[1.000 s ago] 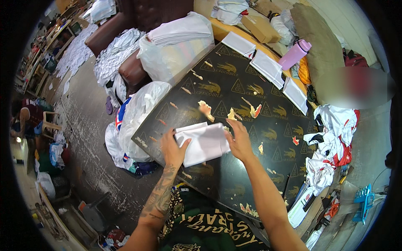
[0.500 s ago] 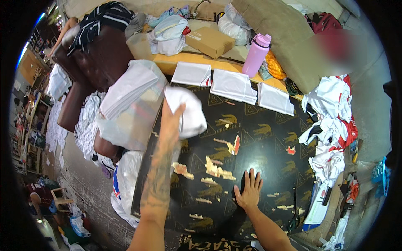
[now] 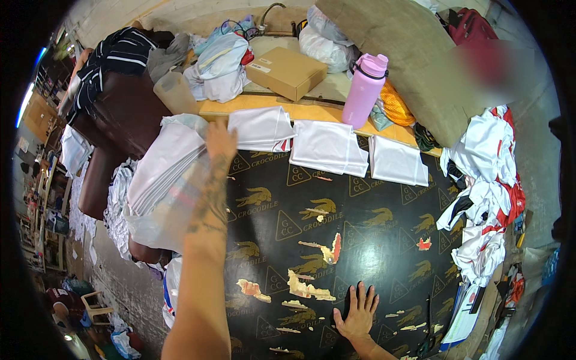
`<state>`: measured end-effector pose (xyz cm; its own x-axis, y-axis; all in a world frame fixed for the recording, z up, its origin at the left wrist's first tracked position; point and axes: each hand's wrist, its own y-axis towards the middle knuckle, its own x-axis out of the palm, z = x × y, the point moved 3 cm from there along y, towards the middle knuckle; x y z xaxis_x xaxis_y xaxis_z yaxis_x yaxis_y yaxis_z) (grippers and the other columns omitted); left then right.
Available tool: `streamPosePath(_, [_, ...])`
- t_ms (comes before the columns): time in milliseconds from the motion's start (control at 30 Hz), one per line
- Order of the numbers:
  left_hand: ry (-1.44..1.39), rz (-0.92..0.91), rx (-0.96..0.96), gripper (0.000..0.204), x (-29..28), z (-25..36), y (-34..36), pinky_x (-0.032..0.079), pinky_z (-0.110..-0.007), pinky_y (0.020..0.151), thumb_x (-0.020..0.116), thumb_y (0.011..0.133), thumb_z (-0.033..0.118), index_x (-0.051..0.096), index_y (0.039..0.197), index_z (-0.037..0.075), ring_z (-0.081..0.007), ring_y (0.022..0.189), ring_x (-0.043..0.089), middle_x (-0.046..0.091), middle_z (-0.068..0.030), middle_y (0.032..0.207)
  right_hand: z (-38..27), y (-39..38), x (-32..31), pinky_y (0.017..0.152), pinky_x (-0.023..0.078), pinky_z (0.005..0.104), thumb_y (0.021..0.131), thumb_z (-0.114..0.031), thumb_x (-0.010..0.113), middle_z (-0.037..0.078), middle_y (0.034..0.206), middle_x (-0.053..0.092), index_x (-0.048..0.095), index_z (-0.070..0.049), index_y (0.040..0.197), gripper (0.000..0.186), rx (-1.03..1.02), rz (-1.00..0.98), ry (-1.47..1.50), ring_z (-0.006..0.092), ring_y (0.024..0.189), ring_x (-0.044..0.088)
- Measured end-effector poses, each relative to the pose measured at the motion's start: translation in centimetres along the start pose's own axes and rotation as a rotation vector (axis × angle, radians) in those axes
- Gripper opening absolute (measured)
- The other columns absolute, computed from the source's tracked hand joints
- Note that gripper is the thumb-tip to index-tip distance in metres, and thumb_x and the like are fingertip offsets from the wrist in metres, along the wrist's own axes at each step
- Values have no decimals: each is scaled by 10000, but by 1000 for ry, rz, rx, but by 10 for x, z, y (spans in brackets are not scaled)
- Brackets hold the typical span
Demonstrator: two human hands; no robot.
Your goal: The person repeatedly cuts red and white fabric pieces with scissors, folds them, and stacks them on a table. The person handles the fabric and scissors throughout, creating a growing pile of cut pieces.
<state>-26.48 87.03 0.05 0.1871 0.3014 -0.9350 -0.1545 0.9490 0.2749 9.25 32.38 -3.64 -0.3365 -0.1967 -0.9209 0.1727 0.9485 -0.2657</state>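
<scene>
My left hand point(image 3: 222, 143), smeared by motion, reaches to the far left of the black tabletop point(image 3: 372, 240). It is at the left edge of a folded white cloth point(image 3: 258, 129) with red stripes at one corner. Whether its fingers hold anything is not clear. To its left, a stack of folded white cloths point(image 3: 165, 165) lies on a filled translucent plastic bag point(image 3: 156, 231). My right hand point(image 3: 356, 312) lies flat and open on the tabletop, fingers spread. Two more folded white cloths, a middle one point(image 3: 327, 147) and a right one point(image 3: 398, 161), lie along the far edge.
A pink bottle point(image 3: 365, 90) and a brown cardboard box point(image 3: 287, 72) stand beyond the far edge. Crumpled white-and-red garments point(image 3: 480, 198) line the right side. Scissors point(image 3: 428, 330) lie near the right front. A dark brown chair point(image 3: 123, 114) stands at left.
My left hand has moved away and leftward to the far edge; the white cloth it carried no longer shows raised in it. My right hand stays flat. The view has shifted slightly.
</scene>
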Motion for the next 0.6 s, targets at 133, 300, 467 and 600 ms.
streamPosePath(133, [-69,-156,249,504,43,36,-58,273,-754,1170,727,908,336,633,1397,260,-316,1442,494,584,-74,1492,-4,-2,-4,1260,132,715,951,-577,631,171,1744,270,438,-92,1612,842,-66,43,-18,525,1596,180])
streamPosePath(300, [-229,-17,364,585,-1,111,-151,206,-663,1259,663,1013,272,521,1578,215,-386,1553,360,476,-104,1642,-2,-6,-25,1265,189,674,997,-563,610,139,1715,345,449,-130,1609,768,-103,168,39,455,1577,277])
streamPosePath(467, [-199,-358,358,754,-21,194,-376,76,-711,1274,581,1056,373,259,1706,172,-404,1638,150,206,-171,1764,106,68,-118,1070,456,550,962,-344,704,193,1277,677,669,-57,1286,434,-59,541,387,428,1220,595])
streamPosePath(600, [-68,-344,275,794,-28,216,-447,85,-688,1285,554,1060,419,212,1722,143,-430,1643,117,161,-178,1784,285,180,-222,821,554,509,942,-216,686,230,939,751,749,-47,1021,197,293,929,521,415,928,723])
